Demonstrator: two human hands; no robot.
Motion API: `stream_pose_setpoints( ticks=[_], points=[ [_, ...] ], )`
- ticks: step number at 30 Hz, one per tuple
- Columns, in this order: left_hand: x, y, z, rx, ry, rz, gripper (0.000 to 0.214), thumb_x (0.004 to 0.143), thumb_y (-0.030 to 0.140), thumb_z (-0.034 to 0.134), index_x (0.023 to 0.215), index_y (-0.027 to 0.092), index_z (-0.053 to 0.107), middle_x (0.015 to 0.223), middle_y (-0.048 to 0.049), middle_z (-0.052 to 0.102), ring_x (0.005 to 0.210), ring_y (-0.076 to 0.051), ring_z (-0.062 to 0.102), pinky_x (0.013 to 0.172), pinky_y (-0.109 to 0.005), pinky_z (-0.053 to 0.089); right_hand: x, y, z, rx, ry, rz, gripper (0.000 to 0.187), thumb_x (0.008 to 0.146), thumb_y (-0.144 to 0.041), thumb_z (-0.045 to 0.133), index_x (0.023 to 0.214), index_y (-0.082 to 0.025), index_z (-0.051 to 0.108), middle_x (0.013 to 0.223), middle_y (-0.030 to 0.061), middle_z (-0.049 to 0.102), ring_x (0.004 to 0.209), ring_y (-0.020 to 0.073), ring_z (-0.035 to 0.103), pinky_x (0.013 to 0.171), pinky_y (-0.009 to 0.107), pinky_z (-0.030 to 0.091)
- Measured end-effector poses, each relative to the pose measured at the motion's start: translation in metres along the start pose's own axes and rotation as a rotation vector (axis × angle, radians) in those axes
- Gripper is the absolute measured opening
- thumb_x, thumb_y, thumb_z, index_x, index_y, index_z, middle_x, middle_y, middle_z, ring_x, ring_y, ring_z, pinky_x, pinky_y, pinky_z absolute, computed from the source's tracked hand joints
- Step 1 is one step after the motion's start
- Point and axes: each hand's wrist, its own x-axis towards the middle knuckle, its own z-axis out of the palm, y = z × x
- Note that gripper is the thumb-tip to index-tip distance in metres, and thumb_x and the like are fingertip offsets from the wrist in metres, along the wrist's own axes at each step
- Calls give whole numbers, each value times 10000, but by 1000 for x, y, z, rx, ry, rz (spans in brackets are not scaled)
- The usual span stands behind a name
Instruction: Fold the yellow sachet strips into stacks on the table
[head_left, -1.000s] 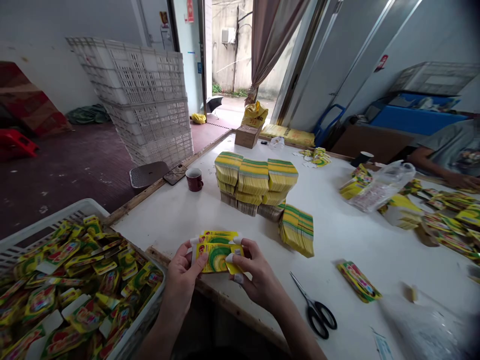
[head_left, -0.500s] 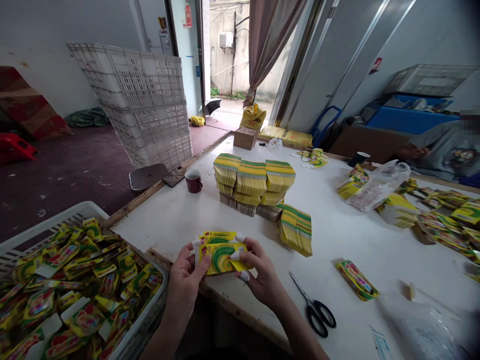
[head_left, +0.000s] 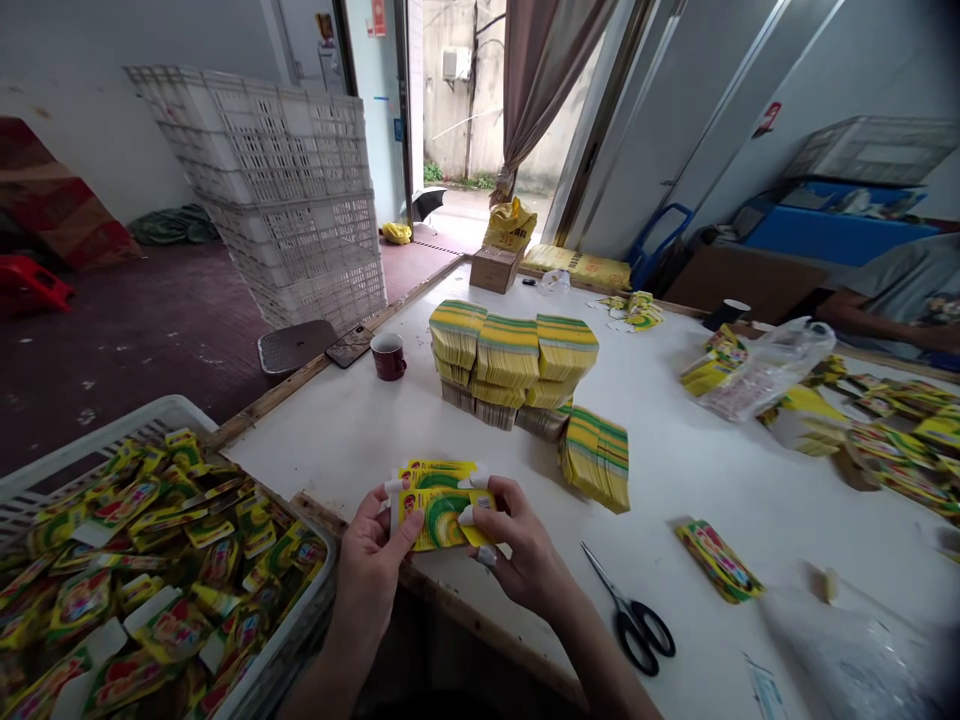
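Observation:
Several yellow-and-green printed cards [head_left: 439, 515] are held between my two hands above the table's near edge, one showing behind the other. My left hand [head_left: 379, 545] grips their left end, thumb across the front. At the right end, my right hand [head_left: 517, 545] pinches them with white-wrapped fingertips. Stacked bundles of yellow-green cards [head_left: 506, 350] stand beyond my hands, with one more bundle [head_left: 596, 455] leaning at their right. Black-handled scissors [head_left: 630, 615] lie right of my right hand, near a flat colourful packet [head_left: 720, 560].
A white crate [head_left: 180, 415] full of yellow packets stands at the left. A maroon mug [head_left: 388, 357] and phone [head_left: 349, 346] sit by the table's left edge. Plastic bags [head_left: 772, 370] and loose packets [head_left: 885, 450] lie at right. A person's arm [head_left: 862, 310] shows at far right.
My hands keep the same hold, with the right fingers shifted only slightly on the cards. The view has tilted a little. The arm of the person at far right has moved lower.

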Motion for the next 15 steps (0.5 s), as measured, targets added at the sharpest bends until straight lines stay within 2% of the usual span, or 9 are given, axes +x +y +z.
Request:
stream_pose_setpoints(
  ticks=[4,7,11,15],
  points=[
    [2,2,-2,57,-16,9,563,667,377,792,1135,193,539,811,-14,721,621,-142,650,519,-200,472,-3,2,-1,28,28,-42,306,859,-301,627,1160,-255,589,1313,139,411,1123,272,533,901,424,519],
    [1,6,1,147,-49,20,572,685,377,780,1158,186,520,772,-12,716,568,-130,629,512,-203,483,-5,4,-1,-7,66,-66,341,870,-291,617,1201,-260,544,1421,151,340,1260,305,445,955,450,486],
    [-3,9,9,142,-54,-8,698,622,326,826,1206,180,473,949,-64,731,807,-200,698,730,-272,563,-7,3,-1,-114,65,-84,320,862,-246,624,1169,-230,537,1434,174,331,1276,305,428,966,445,477],
    [-6,8,13,111,-35,-18,753,611,299,833,1240,173,439,972,-80,730,856,-222,702,747,-276,567,-5,-1,-1,-118,40,-67,253,865,-246,617,1111,-219,560,1347,165,382,1186,280,482,931,422,496]
  ],
)
